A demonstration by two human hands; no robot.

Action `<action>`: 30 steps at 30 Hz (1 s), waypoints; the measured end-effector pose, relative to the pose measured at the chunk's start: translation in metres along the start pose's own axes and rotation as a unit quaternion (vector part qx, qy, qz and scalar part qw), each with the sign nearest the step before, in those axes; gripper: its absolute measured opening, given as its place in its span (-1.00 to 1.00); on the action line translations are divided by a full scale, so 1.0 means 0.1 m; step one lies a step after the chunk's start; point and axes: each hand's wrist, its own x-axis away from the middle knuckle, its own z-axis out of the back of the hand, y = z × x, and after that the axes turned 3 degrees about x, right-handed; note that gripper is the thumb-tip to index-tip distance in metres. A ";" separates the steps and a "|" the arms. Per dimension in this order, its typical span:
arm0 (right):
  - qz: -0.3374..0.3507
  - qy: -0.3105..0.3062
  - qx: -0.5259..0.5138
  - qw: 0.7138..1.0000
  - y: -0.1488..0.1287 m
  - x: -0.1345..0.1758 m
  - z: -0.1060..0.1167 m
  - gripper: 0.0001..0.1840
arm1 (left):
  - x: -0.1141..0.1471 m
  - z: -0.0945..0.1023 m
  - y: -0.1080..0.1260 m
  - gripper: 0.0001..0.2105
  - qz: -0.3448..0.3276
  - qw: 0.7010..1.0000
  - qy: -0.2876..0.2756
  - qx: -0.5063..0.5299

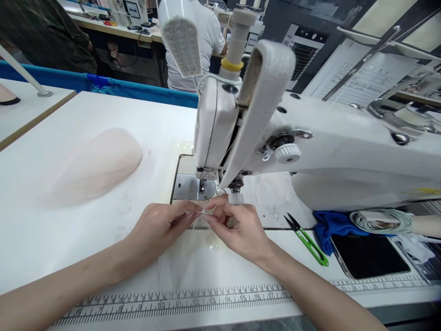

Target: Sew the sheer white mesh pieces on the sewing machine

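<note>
Your left hand (161,227) and right hand (237,227) both pinching a thin sheer fabric piece (201,216), right in front of the sewing machine (275,138) needle, green snips (308,241) lying off right.

A single head-worn camera looks forward and down from the near edge of the white sewing table (69,220), close over the sewing machine (310,151).

Green snips (311,246); blue cloth (332,226)
</note>
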 end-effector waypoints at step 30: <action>0.505 0.074 0.395 0.764 -0.09 -0.01 0.17 -0.81 | 0.09 0.02 0.04 -0.76 -0.062 0.996 -0.028 -0.051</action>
